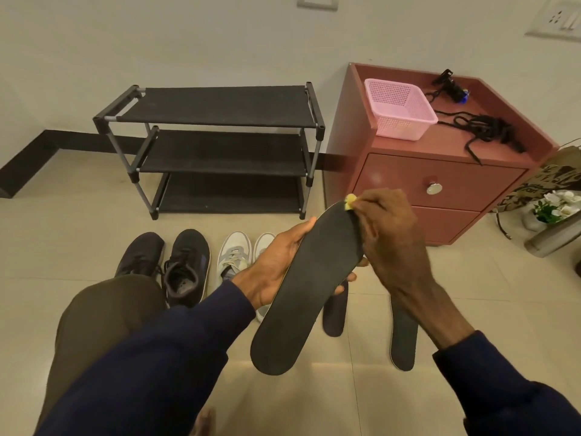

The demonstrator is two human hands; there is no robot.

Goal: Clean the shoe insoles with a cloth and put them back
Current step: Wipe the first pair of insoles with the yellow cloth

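Right hand (390,234): fingers curled, pinching small yellow cloth (350,205) against toe end of held insole (311,287). Left hand (276,265) grips it mid-length, thumb over left edge, fingertips showing under right edge. Long axis: toe far, up-right; heel near, down-left, hanging free. Likely stroke runs toe to heel; path unobstructed. Second insole (335,313) and third insole (404,338) lie on floor beneath. Dark shoes (176,265) and white shoes (239,256) stand to left.

Wall (188,42): plain white, ahead of me.
Floor (47,247): beige tiles.
Shoe rack (220,105): black, three shelves.
Cabinet (402,174): reddish, beside rack.
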